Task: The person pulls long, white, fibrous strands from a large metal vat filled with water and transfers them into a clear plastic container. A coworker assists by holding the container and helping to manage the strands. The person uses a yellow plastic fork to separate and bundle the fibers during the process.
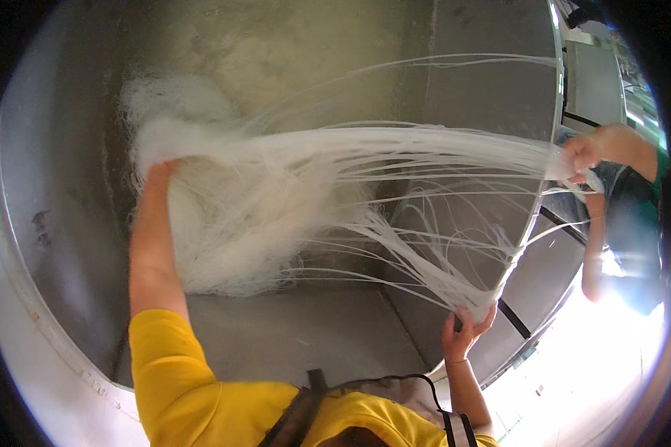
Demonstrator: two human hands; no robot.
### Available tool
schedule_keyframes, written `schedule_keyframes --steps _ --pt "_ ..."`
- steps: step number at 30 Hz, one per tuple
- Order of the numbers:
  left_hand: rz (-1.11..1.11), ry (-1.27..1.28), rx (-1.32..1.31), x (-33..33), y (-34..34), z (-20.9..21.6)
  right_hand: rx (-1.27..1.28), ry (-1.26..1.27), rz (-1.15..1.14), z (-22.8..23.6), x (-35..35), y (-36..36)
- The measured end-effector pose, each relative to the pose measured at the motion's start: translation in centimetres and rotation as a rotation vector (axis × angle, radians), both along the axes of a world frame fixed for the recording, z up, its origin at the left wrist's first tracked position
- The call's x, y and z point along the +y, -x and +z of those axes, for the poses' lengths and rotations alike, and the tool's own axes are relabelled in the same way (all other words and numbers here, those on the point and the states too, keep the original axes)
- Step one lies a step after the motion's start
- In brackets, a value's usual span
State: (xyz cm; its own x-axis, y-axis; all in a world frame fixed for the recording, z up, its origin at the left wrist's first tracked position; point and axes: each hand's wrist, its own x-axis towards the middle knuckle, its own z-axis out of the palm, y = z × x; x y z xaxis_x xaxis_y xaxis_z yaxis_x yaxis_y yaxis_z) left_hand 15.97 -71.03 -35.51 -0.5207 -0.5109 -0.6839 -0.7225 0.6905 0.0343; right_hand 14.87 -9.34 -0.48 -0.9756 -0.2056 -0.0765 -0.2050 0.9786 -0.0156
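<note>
While over the left hand [161,167], grip unclear, white strands [291,179] also in the grasp of the right hand [465,335].

A wide grey metal tank [328,335] filled most of the view, its bottom stained a pale yellowish tone toward the top. A dark smudge [42,226] marked its left wall, and a bright rim [558,97] edged its right side. Beyond that rim was a co-worker [634,223] in a green top. A grey panel [595,74] showed farther up on the right, and black strips [516,319] lay outside the rim. Glare washed out the floor [596,372] at lower right.
</note>
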Motion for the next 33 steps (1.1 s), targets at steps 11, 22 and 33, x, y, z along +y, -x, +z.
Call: schedule_keyframes --steps 11,22,33 --pt "0.814 -0.749 0.417 -6.2 12.7 13.5 0.012 0.037 0.006 -0.1 0.6 0.1" --pt "-0.3 -0.444 0.517 21.8 0.9 12.3 -0.004 0.055 -0.01 0.0 1.0 -0.2" --pt "-0.468 -0.392 0.829 35.5 5.4 10.3 0.0 0.028 -0.01 0.0 1.3 -0.1"
